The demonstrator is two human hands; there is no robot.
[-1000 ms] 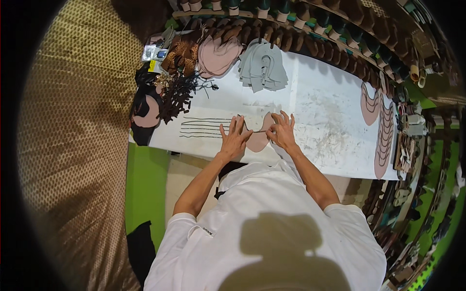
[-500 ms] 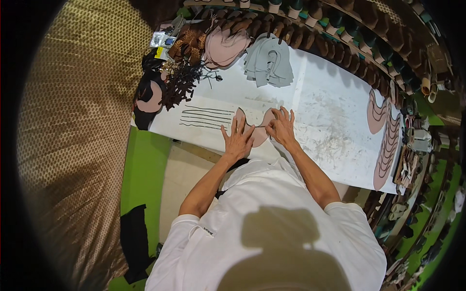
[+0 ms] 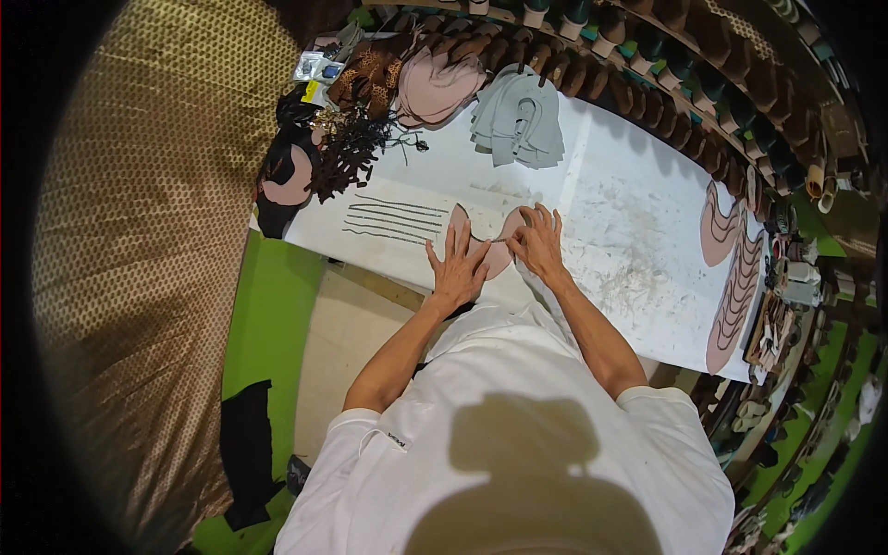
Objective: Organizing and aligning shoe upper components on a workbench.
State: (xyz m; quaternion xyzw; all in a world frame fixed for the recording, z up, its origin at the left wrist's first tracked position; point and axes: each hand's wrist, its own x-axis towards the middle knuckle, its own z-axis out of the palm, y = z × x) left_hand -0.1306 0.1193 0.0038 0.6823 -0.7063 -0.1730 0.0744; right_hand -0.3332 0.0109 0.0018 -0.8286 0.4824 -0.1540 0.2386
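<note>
Pink cutout [image 3: 500,263] is pressed by spread left hand [image 3: 457,271]. Edge is met by pinched right hand [image 3: 538,243] (held item can't be told). Dark strips [image 3: 393,222] are laid left of grip.

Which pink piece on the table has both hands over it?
The curved pink piece at the front of the white table, under the left hand and right hand. Others lie apart: far pile, overlapping pieces at right, another at left.
</note>
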